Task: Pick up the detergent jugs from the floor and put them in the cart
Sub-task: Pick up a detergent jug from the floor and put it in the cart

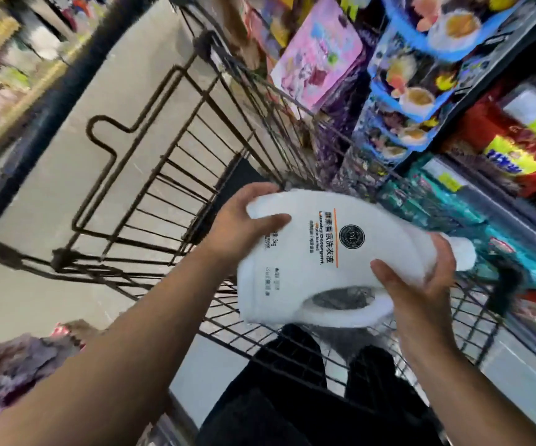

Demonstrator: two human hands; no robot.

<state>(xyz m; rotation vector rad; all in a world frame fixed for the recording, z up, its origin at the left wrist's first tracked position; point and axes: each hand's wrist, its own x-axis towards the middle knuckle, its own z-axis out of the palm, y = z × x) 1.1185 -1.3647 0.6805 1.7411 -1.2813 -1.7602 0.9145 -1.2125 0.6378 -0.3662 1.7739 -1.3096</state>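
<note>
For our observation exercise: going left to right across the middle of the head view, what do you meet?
Floor → cart's black wire side → left hand → white detergent jug → right hand → packaged goods on the shelf.

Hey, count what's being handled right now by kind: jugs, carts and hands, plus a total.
White plastic detergent jug with handle: 1
Black wire shopping cart: 1
Bare hands holding the jug: 2 (left hand, right hand)
Total: 4

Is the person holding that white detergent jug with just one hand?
No, both hands grip the white laundry detergent jug: the left hand at its base end, the right hand by the handle.
</note>
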